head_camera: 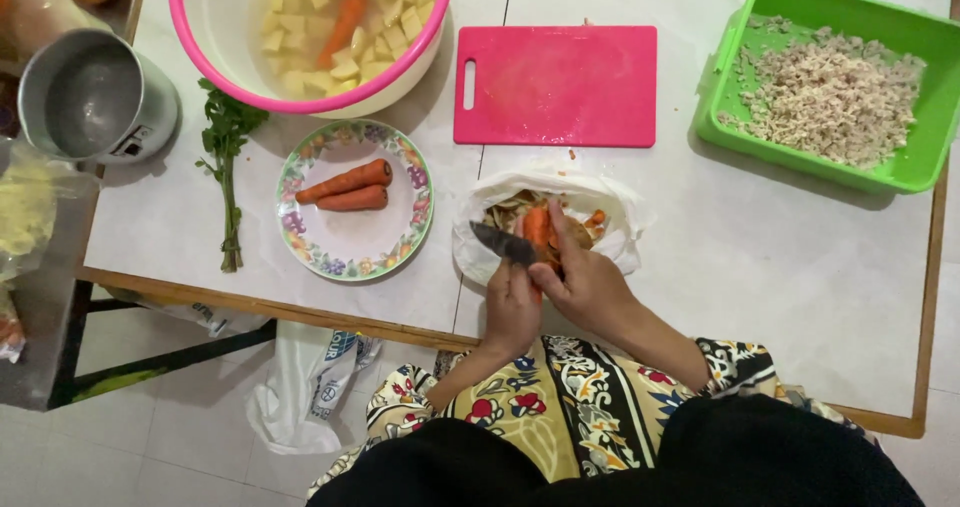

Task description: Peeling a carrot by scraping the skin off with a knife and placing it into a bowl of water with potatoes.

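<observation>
My left hand [511,309] grips a dark-bladed knife [501,242], whose blade lies against a carrot [538,229]. That carrot is held in my right hand [588,282], thumb along its side. Both hands are over an open white plastic bag [610,207] that holds orange and brown peelings, near the table's front edge. Two more carrots [347,188] lie on a flowered plate [360,252] to the left of the bag.
A pink cutting board [556,85] lies behind the bag. A pink-rimmed bowl [212,37] holds water, cut potato and a carrot. At the right stands a green tray [925,162] of shredded food. A leafy herb stalk [227,157] and a metal pot [90,97] are at the left.
</observation>
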